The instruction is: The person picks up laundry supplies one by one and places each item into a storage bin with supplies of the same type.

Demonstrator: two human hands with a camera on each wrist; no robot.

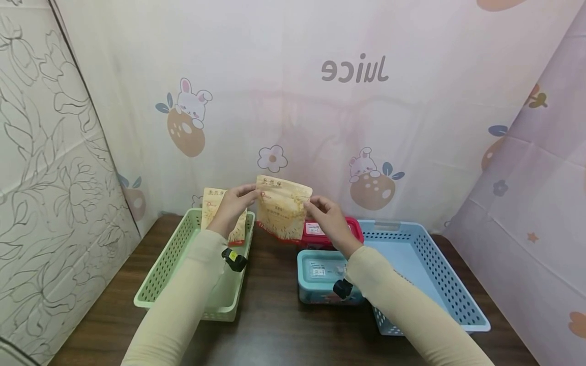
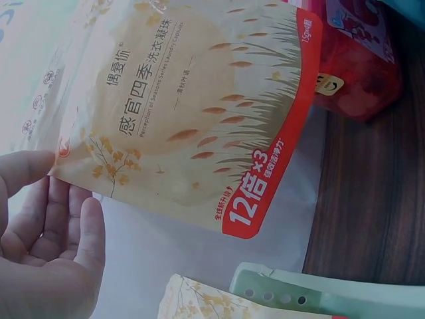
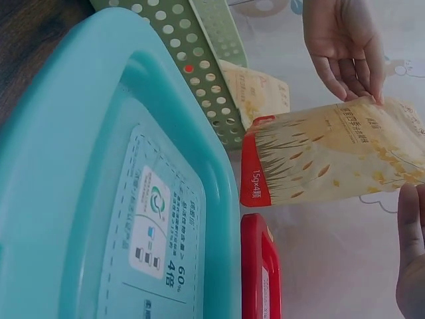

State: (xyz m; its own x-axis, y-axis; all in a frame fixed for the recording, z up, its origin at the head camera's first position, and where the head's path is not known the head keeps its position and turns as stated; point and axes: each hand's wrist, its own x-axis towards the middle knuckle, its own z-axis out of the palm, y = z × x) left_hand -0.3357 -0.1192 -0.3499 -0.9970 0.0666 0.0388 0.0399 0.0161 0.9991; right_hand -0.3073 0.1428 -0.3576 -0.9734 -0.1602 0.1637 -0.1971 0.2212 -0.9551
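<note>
Both hands hold up a cream-and-red pouch of laundry capsules (image 1: 284,208) by its two sides, its printed front facing me. My left hand (image 1: 236,206) pinches the left edge between thumb and fingers, and my right hand (image 1: 327,217) pinches the right edge. In the left wrist view the pouch (image 2: 179,113) shows its red bottom band and grass print. A second, similar pouch (image 1: 236,231) stands upright in the green basket (image 1: 242,290), partly behind my left hand. Below the held pouch sits a red lidded box (image 1: 354,229), with a teal lidded box (image 1: 309,272) nearer me.
A blue perforated basket (image 1: 446,269) stands at the right, partly covered by my right sleeve. The baskets and boxes rest on a dark wooden table (image 1: 274,330). A printed curtain (image 1: 284,122) hangs directly behind, and more patterned cloth (image 1: 540,203) borders the right side.
</note>
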